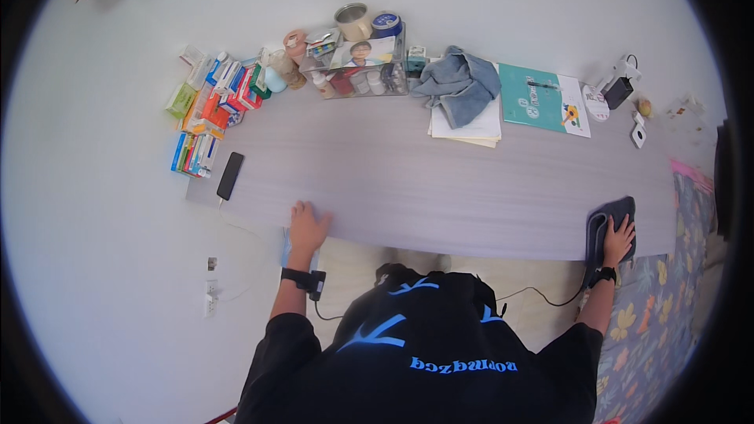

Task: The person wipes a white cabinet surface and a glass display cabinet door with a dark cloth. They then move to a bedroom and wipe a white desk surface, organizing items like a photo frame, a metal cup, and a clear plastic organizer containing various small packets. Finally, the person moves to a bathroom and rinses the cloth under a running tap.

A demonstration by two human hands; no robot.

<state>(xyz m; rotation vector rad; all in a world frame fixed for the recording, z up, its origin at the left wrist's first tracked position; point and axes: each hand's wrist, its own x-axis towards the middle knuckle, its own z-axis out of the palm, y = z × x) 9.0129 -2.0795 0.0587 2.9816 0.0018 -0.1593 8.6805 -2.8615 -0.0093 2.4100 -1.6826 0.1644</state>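
My left hand (308, 227) rests on the front edge of the grey wood-grain table (377, 182), fingers apart, holding nothing. Up and left of it lies a black smartphone (230, 176) with a white cable plugged in. At the table's right end, my right hand (619, 239) lies flat with spread fingers on a folded dark grey cloth (598, 229); its palm side is hidden. A crumpled blue-grey towel (462, 85) lies on a stack of papers (465, 129) at the back. Beside the papers is a teal and white booklet (530, 106) with a pen (543, 86) on it.
Many medicine boxes (215, 106) stand at the back left. A clear plastic organizer (360, 85) holds bottles, with a cream mug (353, 25) on top. At the back right are a black charger (618, 93) and a small white device (638, 136). Floral bedding (642, 306) adjoins the table's right end.
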